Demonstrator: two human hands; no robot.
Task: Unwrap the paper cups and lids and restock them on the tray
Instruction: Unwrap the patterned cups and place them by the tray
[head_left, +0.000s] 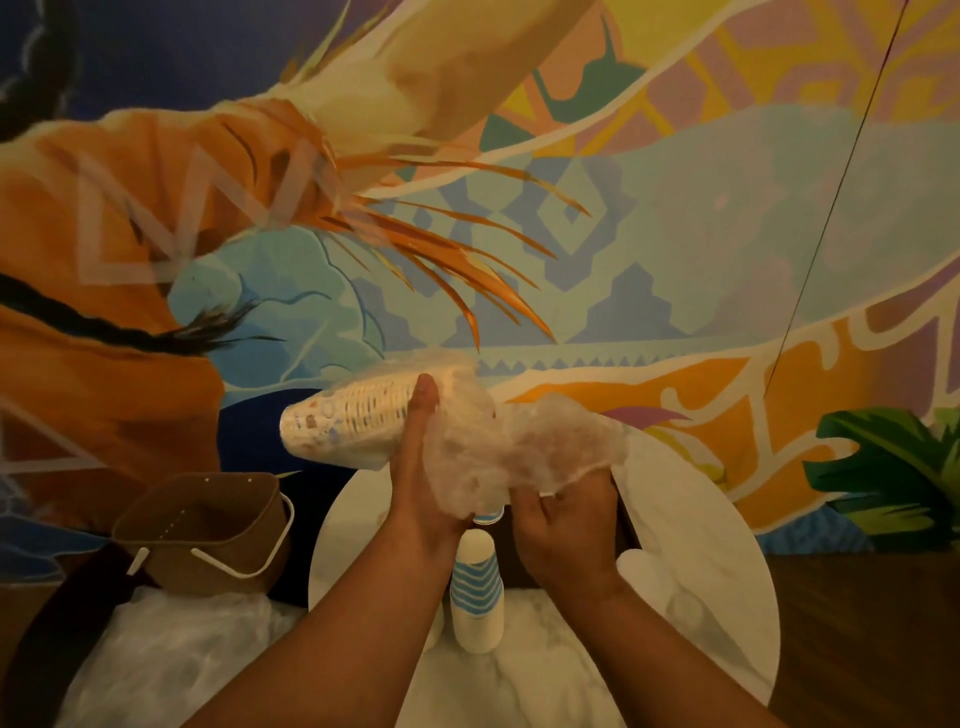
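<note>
left hand (423, 483) gripped the tapered paper-cup sleeve (348, 421), cups jutting up-left past its thumb | right hand (563, 525) pinched crinkled clear plastic wrap (524, 447) bunched between both hands | striped cup stack (477, 597) stood upright below, on the round white marble tabletop (717, 597)

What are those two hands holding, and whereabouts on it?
The left hand grips the wrapped stack of cups around its middle. The right hand pinches the loose plastic wrap at its bunched end.
</note>
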